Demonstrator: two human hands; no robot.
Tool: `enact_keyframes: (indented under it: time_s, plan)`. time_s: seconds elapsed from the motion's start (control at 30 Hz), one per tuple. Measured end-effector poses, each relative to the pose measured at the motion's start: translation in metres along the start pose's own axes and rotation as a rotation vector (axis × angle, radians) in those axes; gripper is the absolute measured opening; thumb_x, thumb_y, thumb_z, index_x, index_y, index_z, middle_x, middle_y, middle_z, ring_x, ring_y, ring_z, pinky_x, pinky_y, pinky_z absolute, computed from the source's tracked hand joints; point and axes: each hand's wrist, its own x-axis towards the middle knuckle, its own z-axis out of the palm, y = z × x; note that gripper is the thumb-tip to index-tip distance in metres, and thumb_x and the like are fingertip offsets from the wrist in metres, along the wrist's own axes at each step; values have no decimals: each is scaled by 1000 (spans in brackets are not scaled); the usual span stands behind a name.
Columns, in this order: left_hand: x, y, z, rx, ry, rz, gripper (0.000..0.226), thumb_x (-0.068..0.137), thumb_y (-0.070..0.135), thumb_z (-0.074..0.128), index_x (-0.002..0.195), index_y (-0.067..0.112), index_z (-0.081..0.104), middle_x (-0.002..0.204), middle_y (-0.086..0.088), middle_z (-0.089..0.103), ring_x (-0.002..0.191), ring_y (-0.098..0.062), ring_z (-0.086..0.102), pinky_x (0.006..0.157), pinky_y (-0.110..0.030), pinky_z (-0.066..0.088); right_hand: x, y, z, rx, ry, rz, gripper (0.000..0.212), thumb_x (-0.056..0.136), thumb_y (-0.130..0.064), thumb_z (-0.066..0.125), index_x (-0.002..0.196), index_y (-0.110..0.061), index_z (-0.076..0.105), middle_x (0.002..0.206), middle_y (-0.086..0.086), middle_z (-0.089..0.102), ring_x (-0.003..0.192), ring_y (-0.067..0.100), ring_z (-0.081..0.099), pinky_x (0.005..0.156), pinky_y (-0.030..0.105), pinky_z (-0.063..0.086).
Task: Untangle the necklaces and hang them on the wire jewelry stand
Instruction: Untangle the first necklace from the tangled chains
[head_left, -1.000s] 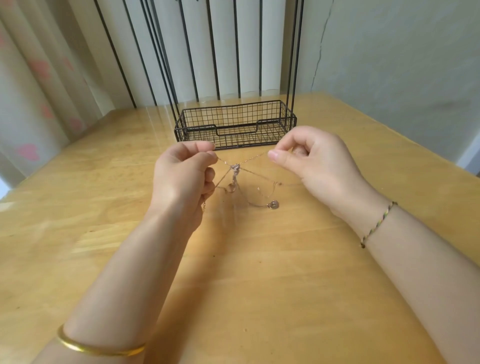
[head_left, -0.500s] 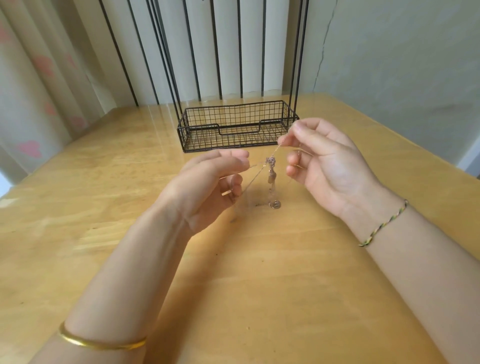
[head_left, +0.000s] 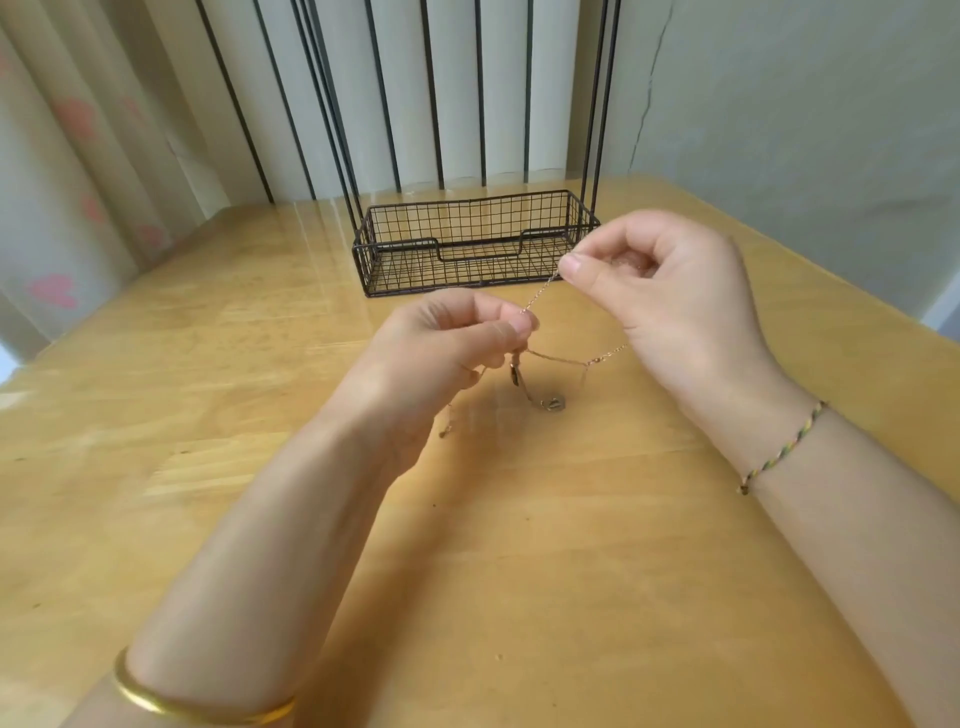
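Left hand and right hand pinch the necklaces taut; pulling harder could cinch what looks like a knot.

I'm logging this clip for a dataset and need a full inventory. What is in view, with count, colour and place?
necklaces: count unclear, thin gold chains in a tangle, strung between both hands above the table
pendant: one, dark metal, lowest part of the tangle, at or near the tabletop
wire jewelry stand: one, black, far middle of the table, basket base with upright rods
table: one, light wood, under everything
curtain: one, pale with pink shapes, left
wall: one, grey, cracked, right
bangle: one, gold, left wrist
braided bracelet: one, multicoloured, right wrist
left hand: pinches the necklaces, centre
right hand: pinches a strand, nearer the stand
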Motion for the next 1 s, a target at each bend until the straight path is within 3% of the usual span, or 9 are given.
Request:
enact_keyframes:
  time_s: [0.1, 0.2, 0.3, 0.37, 0.43, 0.57, 0.73, 0.9, 1.0]
  plan:
    - [-1, 3, 2, -139, -70, -84, 17, 89, 12, 58, 76, 18, 68, 67, 3, 67, 61, -7, 55, 72, -24, 41, 0, 4, 2, -130, -33, 25, 7, 81, -22, 68, 75, -24, 65, 64, -7, 48, 63, 13, 46, 65, 37, 45]
    - [-2, 4, 3, -321, -154, -135, 7, 84, 14, 58, 83, 16, 65, 67, 3, 67, 56, -5, 53, 65, -20, 43, -1, 9, 4, -187, -128, 120, 9, 81, -17, 66, 84, -25, 64, 71, -8, 52, 68, 14, 51, 69, 34, 47]
    - [0, 3, 3, -381, -174, -160, 5, 77, 16, 61, 79, 19, 65, 76, 3, 71, 56, -3, 54, 63, -19, 45, -1, 4, 2, 88, -211, 299, 25, 79, -5, 60, 98, -21, 63, 84, -6, 60, 78, 7, 56, 68, 16, 44]
    - [0, 2, 3, -390, -159, -164, 9, 83, 10, 60, 79, 17, 64, 82, 0, 73, 57, -3, 56, 63, -18, 48, -1, -1, -1, 252, -223, 337, 29, 77, 1, 54, 97, -17, 63, 89, -1, 63, 85, 8, 57, 76, 18, 44]
    - [1, 1, 3, -389, -126, -165, 11, 87, 6, 58, 80, 13, 63, 84, -2, 73, 57, -4, 58, 65, -18, 51, -1, -6, -2, 289, -219, 296, 24, 75, 3, 53, 88, -15, 64, 86, 2, 62, 82, 7, 57, 80, 20, 45]
    - [2, -1, 4, -353, -37, -137, 9, 86, 4, 60, 80, 11, 60, 77, -6, 73, 63, -8, 65, 70, -22, 54, -6, -11, 2, 204, -267, 150, 4, 80, -11, 66, 77, -10, 64, 72, -4, 62, 65, -3, 54, 62, 9, 43]
    - [0, 1, 4, -303, 59, -95, 7, 85, 6, 64, 81, 11, 60, 67, -7, 72, 66, -12, 71, 68, -22, 57, -10, -10, 6, 37, -339, 28, 16, 77, -18, 75, 80, -7, 64, 62, -1, 67, 57, 4, 61, 62, 17, 49]
    - [-1, 2, 5, -292, 78, -104, 8, 88, 7, 62, 82, 12, 59, 73, -5, 74, 69, -12, 72, 69, -23, 57, -7, -7, 7, -49, -306, -9, 8, 80, -10, 70, 75, -15, 67, 72, -5, 67, 64, 4, 61, 66, 16, 49]
    - [0, 2, 6, -258, 111, -95, 11, 88, 8, 63, 82, 14, 56, 76, -2, 74, 70, -9, 70, 72, -25, 54, -7, -5, 7, 66, -288, 75, 7, 84, -11, 67, 77, -15, 67, 80, 1, 71, 76, 13, 66, 73, 22, 51]
